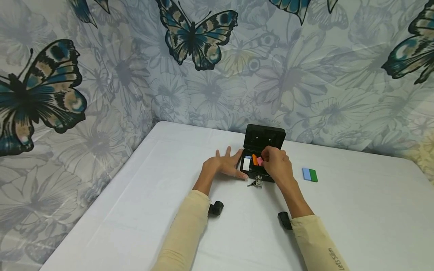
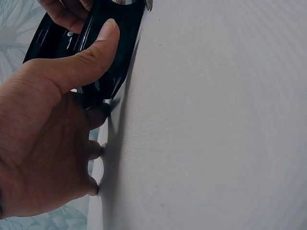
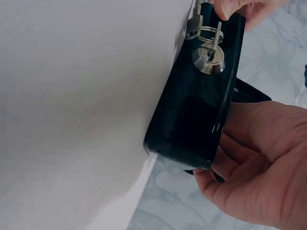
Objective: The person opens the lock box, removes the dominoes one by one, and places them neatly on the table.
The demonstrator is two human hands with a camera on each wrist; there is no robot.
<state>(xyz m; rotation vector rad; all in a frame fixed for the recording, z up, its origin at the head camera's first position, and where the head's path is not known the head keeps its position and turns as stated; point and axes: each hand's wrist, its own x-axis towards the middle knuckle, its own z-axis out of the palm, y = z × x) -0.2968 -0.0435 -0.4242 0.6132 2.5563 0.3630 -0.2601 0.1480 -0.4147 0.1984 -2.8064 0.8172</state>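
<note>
A small black cash box (image 1: pixel 242 164) stands with its lid (image 1: pixel 264 137) raised, its key in the front lock (image 3: pixel 209 58). My left hand (image 1: pixel 228 164) rests at the box's left side with fingers spread, the thumb against the front (image 2: pixel 109 29). Over the right part of the box, my right hand (image 1: pixel 278 164) has curled fingers and pinches a small pink piece (image 1: pixel 260 161); its fingertips are partly hidden. Inside lie an orange piece (image 1: pixel 255 160) and a white piece (image 1: pixel 246 164) with a blue end. Keys on a ring (image 1: pixel 256 182) hang at the front.
A flat blue and green piece (image 1: pixel 310 175) lies on the white-covered table (image 1: pixel 135 210) to the right of the box. Behind the table hangs a butterfly-print cloth (image 1: pixel 210 90). Black wrist cameras (image 1: pixel 216 208) sit at both sleeves.
</note>
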